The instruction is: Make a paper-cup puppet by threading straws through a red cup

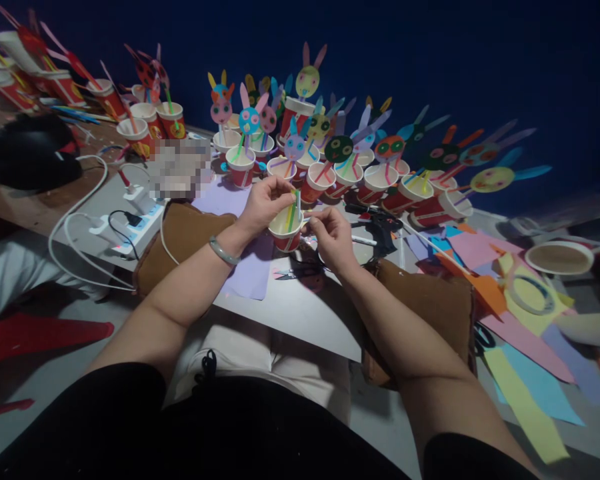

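Note:
A red and white paper cup (pixel 285 241) is held upright above the table between my hands. Inside it stand thin green and yellow straws (pixel 291 215), rising just past the rim. My left hand (pixel 274 203) reaches over the cup with thumb and fingers closed on the straws' top ends. At the cup's right side my right hand (pixel 331 237) is closed in a pinch against the wall; what lies between those fingertips is too small to make out. Scissors (pixel 300 272) lie on the table below the cup.
Several paper cups with paper rabbit heads (pixel 307 81) line the back. Coloured paper (pixel 525 320), a tape roll (pixel 530 293) and a glue gun (pixel 383 230) lie rightward. A power strip (pixel 139 230) with white cables is at left. Brown cushions (pixel 425 307) sit under both forearms.

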`<action>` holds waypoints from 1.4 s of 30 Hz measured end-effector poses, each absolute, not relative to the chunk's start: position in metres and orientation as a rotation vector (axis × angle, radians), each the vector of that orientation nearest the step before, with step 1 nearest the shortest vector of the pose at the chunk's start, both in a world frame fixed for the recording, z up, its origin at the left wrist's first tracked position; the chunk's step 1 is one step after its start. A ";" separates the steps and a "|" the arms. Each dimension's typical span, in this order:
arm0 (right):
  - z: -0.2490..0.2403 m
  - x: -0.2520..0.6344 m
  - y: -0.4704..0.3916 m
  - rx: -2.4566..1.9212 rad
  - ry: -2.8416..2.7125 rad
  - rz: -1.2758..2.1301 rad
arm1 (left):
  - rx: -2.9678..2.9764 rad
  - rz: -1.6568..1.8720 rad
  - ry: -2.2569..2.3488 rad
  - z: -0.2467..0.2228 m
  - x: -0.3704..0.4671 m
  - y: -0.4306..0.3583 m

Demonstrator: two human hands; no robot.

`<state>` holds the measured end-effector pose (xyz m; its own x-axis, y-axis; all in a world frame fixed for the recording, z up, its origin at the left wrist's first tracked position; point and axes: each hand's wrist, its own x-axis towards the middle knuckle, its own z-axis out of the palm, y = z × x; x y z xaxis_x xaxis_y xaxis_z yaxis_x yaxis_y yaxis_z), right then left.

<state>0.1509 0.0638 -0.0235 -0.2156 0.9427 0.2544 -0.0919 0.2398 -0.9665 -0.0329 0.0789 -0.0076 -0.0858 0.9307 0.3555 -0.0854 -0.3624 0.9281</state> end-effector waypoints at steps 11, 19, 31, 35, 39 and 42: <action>-0.021 0.152 0.064 -0.846 -1.455 1.205 | 1.578 1.525 0.894 -0.008 -0.032 0.079; -0.021 0.156 0.072 -0.833 -1.453 1.180 | 1.637 1.487 0.939 -0.005 -0.041 0.082; -0.015 0.155 0.066 -0.830 -1.511 1.184 | 1.705 1.423 0.887 -0.004 -0.041 0.081; -0.016 0.155 0.068 -0.831 -1.489 1.167 | 1.700 1.332 0.871 -0.002 -0.041 0.079; -0.019 0.156 0.070 -0.833 -1.461 1.186 | 1.702 1.271 0.816 0.001 -0.042 0.077; -0.020 0.156 0.069 -0.844 -1.460 1.216 | 1.768 1.229 0.811 0.003 -0.044 0.076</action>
